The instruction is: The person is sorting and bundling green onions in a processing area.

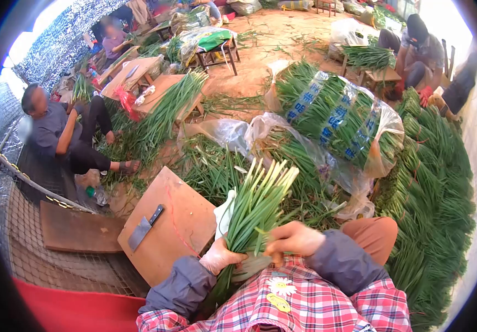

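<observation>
My left hand (223, 257) is wrapped round a bunch of garlic chives (255, 210), low on the leaves. The pale stem ends point up and away from me, and the leaf tips hang down by my lap. Close against the right side of the bunch is my right hand (293, 240), its fingers curled in at a few loose, yellowish leaves. What those fingers pinch I cannot tell. A white cloth or bag (225, 213) shows behind the bunch. To the left, a knife (145, 228) with a black handle lies on a tilted wooden board (180, 202), beside a thin red string.
Loose chives (210, 171) cover the ground ahead, below a large plastic-wrapped bale (332, 113). Bundled chives (426, 216) are piled along my right. One person (64, 130) sits at the left, another (421, 55) at the back right. A plank (81, 228) lies at the lower left.
</observation>
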Available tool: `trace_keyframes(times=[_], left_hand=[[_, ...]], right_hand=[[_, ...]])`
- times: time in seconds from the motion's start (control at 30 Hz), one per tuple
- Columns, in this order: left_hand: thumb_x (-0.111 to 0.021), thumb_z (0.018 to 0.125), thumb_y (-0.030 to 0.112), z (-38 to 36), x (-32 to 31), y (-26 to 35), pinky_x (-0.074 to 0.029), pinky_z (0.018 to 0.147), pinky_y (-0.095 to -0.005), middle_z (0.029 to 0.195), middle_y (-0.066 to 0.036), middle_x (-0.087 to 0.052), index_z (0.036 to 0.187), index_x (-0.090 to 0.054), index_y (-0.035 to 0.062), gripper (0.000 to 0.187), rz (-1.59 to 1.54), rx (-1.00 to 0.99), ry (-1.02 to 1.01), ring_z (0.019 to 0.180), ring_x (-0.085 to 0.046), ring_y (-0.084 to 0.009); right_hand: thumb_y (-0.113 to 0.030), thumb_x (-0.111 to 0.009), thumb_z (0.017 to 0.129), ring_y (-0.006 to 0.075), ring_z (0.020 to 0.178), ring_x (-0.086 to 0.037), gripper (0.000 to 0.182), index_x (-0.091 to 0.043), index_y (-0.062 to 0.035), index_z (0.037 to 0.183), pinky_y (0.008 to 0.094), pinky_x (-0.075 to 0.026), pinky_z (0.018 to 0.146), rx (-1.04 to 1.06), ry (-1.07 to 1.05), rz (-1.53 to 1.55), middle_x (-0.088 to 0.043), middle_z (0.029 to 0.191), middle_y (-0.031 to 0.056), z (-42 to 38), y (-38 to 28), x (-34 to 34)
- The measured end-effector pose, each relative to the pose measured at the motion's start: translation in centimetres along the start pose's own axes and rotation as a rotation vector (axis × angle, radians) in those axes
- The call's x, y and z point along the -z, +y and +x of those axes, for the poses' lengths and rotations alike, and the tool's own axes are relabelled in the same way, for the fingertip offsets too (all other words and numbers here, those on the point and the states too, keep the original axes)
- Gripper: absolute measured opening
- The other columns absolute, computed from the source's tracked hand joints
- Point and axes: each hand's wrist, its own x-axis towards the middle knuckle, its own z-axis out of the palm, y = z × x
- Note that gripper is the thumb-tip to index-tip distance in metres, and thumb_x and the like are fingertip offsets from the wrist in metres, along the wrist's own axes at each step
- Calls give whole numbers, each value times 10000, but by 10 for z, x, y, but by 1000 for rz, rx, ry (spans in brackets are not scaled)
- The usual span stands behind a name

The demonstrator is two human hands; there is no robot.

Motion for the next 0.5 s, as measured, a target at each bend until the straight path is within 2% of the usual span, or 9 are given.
trace_keyframes(times=[0.07, 0.1, 0.17, 0.2, 0.3, 0.4, 0.47, 0.5], left_hand=[[-700, 649, -15, 0, 5, -11, -474, 485, -289, 878, -83, -575, 1133, -485, 8, 530, -55, -13, -14, 607, -569, -180], [-687, 651, -31, 1, 12, -19, -471, 485, -295, 880, -89, -572, 1135, -478, -4, 527, -24, 22, 13, 593, -567, -186], [-686, 652, -34, 1, 20, -29, -468, 484, -297, 875, -92, -570, 1138, -475, -6, 530, -37, -1, 35, 576, -562, -182], [-686, 653, -35, 2, 24, -33, -466, 483, -299, 873, -94, -569, 1140, -474, -7, 532, -41, -18, 46, 567, -560, -180], [-684, 668, -19, -8, 35, -44, -456, 480, -289, 808, -104, -584, 1082, -518, -16, 446, -34, 9, -9, 551, -566, -180], [-687, 675, 11, -13, 31, -35, -450, 467, -278, 753, -120, -597, 977, -572, -24, 325, -159, 14, -103, 545, -572, -190], [-685, 672, 16, -19, 36, -40, -449, 463, -276, 754, -129, -603, 946, -584, -26, 295, -238, 40, -182, 549, -575, -192], [-682, 659, 20, -21, 31, -39, -448, 460, -282, 745, -146, -609, 910, -597, -32, 270, -279, 46, -146, 513, -566, -203]], right_hand=[[-92, -532, 860, 184, 524, -594, 148, -612, 24, 817, 307, -485, 525, 224, 60, 152, -621, 654, 114, -32, -6, 28], [-123, -547, 854, 214, 501, -581, 157, -615, 7, 798, 321, -475, 505, 468, -1, 310, -603, 618, 116, -41, -8, 41], [-219, -589, 835, 246, 529, -588, 211, -633, -16, 798, 345, -475, 522, 755, -69, 519, -596, 608, 124, -65, -8, 74], [-285, -615, 823, 248, 580, -608, 265, -648, -22, 818, 355, -485, 557, 796, -78, 566, -607, 635, 128, -75, -6, 91], [-373, -656, 772, 246, 740, -636, 359, -671, -48, 924, 353, -496, 670, -338, 592, -702, -654, 780, 129, -55, 19, 118], [-313, -674, 743, 229, 872, -627, 392, -648, -56, 1038, 334, -480, 779, -344, 665, -697, -658, 972, 132, -40, 42, 135], [-289, -694, 728, 220, 895, -622, 421, -630, -49, 1069, 330, -473, 802, -144, 627, -547, -655, 977, 134, -27, 47, 130], [-277, -704, 720, 215, 906, -619, 439, -621, -46, 1084, 329, -470, 814, -32, 614, -470, -654, 979, 136, -15, 40, 125]])
